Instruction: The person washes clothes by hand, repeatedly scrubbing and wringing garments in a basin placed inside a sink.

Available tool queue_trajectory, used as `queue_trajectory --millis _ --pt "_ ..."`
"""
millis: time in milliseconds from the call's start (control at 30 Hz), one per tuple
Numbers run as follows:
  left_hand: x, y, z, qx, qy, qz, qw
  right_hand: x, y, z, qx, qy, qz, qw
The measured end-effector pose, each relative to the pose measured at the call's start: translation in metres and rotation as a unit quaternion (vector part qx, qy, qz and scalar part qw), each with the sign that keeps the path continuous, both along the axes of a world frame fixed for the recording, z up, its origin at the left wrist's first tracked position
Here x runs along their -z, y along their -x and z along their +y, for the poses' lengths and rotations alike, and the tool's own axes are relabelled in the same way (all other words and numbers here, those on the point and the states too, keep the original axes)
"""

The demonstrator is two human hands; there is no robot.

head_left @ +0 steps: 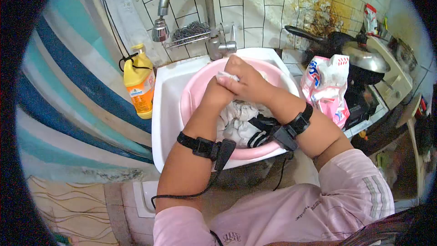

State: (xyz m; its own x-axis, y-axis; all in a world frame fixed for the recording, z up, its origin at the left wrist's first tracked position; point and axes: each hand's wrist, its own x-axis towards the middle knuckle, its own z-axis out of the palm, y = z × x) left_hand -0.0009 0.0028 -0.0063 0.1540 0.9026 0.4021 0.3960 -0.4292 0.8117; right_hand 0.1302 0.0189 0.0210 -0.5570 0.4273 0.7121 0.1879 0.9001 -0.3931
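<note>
Both hands are closed together over a pink basin (187, 98), which sits in a white sink. My left hand (219, 92) is wrapped tight, with its fingers mostly hidden. Pressed against it from the right, my right hand (248, 80) is also closed. A bit of white cloth (226, 76) pokes out between them, so both grip it; what garment it belongs to cannot be made out. Below the hands, a heap of white laundry (236, 120) lies in the basin, beside a black piece with white stripes (261, 127).
The sink (166, 82) has a curved metal faucet (209, 4) behind it and a wire rack (189, 38) with scouring mesh. A yellow bottle (139, 84) stands left, a detergent bag (324, 82) right. Farther right are a black pan (314, 34) and a metal lid (366, 57).
</note>
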Motion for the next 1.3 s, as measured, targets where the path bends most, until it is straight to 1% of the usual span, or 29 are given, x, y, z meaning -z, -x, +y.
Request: queue_trajectory --millis 33,100,133,200,233,300,333,367,400,433,500,533,600,633,700,733,767,833,867,933,1000,1033,1067,1100,1133,1167,1200,1267,1300 --pt "0.001 0.000 0.002 -0.002 -0.003 -0.006 1.000 0.001 0.001 0.005 -0.002 -0.003 -0.006 1.000" --pt "-0.001 -0.002 0.002 -0.090 0.092 0.145 0.981 0.008 0.001 0.019 0.178 0.164 -0.016 0.970" --pt "-0.007 -0.003 -0.002 -0.091 0.090 0.141 0.982 0.006 -0.005 0.026 0.193 0.198 -0.004 0.961" --pt "-0.020 -0.007 -0.010 -0.078 0.144 0.153 0.975 0.010 -0.004 0.026 0.198 0.192 -0.018 0.961" --pt "-0.020 -0.007 -0.011 -0.078 0.139 0.148 0.976 0.009 -0.004 0.025 0.203 0.187 -0.030 0.961" --pt "-0.017 -0.005 -0.014 -0.135 0.031 0.115 0.984 0.008 0.000 0.011 0.211 0.169 -0.038 0.962" --pt "-0.010 0.000 -0.006 -0.136 0.029 0.110 0.984 0.007 0.004 0.000 0.165 0.102 -0.020 0.981" --pt "0.003 0.006 0.005 -0.086 0.038 0.093 0.991 0.003 0.007 -0.008 0.116 0.036 -0.004 0.993" --pt "0.010 0.008 0.011 -0.036 0.047 0.077 0.995 -0.006 0.008 -0.016 0.063 0.039 -0.009 0.997" --pt "-0.003 0.004 0.000 -0.037 0.045 0.074 0.995 -0.003 0.005 -0.006 0.062 0.037 -0.011 0.997" --pt "-0.023 -0.005 -0.023 -0.082 0.060 0.116 0.988 0.007 -0.001 0.020 0.174 0.083 -0.149 0.970" --pt "-0.019 -0.005 -0.020 -0.082 0.058 0.116 0.988 0.012 -0.001 0.025 0.175 0.081 -0.148 0.970" --pt "-0.004 -0.004 -0.008 -0.085 0.038 0.111 0.989 0.018 -0.001 0.028 0.194 0.200 -0.031 0.960" --pt "-0.002 -0.002 -0.005 -0.086 0.037 0.110 0.990 0.013 0.002 0.018 0.194 0.198 -0.032 0.960" --pt "-0.001 0.002 0.000 -0.119 0.076 0.060 0.988 0.001 0.007 -0.009 0.185 0.016 -0.083 0.979" --pt "-0.001 0.001 0.000 -0.119 0.077 0.060 0.988 -0.006 0.008 -0.018 0.112 0.024 -0.059 0.992" --pt "0.000 0.000 0.000 -0.127 0.086 0.083 0.985 0.001 0.007 -0.007 0.111 0.024 -0.060 0.992" --pt "-0.001 -0.003 -0.005 -0.133 0.100 0.105 0.980 0.025 0.001 0.028 0.143 -0.027 -0.144 0.979" --pt "-0.005 -0.004 -0.006 -0.097 0.096 0.132 0.982 0.029 -0.001 0.034 0.143 -0.026 -0.145 0.979" --pt "-0.007 -0.005 -0.007 -0.060 0.090 0.160 0.981 0.026 -0.003 0.036 0.171 0.173 -0.042 0.969" --pt "-0.004 -0.004 -0.007 -0.083 0.049 0.133 0.986 0.015 -0.001 0.023 0.195 0.164 -0.075 0.964" --pt "0.010 0.001 0.004 -0.082 0.050 0.133 0.986 0.006 0.002 0.009 0.217 0.156 -0.108 0.958" --pt "0.034 0.008 0.023 -0.049 -0.010 0.109 0.993 -0.001 0.005 -0.004 0.217 0.157 -0.109 0.957" --pt "0.034 0.009 0.026 -0.017 -0.069 0.083 0.994 -0.008 0.008 -0.018 0.151 0.076 -0.086 0.982" --pt "0.035 0.008 0.027 -0.018 -0.068 0.082 0.994 -0.010 0.009 -0.025 0.083 -0.005 -0.063 0.995" --pt "0.036 0.007 0.028 -0.058 0.020 0.110 0.992 -0.004 0.007 -0.016 0.083 -0.003 -0.064 0.994" --pt "0.025 0.004 0.022 -0.099 0.108 0.138 0.980 0.007 0.004 0.002 0.118 0.034 -0.059 0.991" --pt "-0.014 -0.005 -0.014 -0.074 0.116 0.125 0.983 0.026 0.000 0.026 0.154 0.068 -0.051 0.984" --pt "-0.026 -0.008 -0.023 -0.050 0.124 0.112 0.985 0.026 0.001 0.030 0.162 0.130 0.005 0.978"
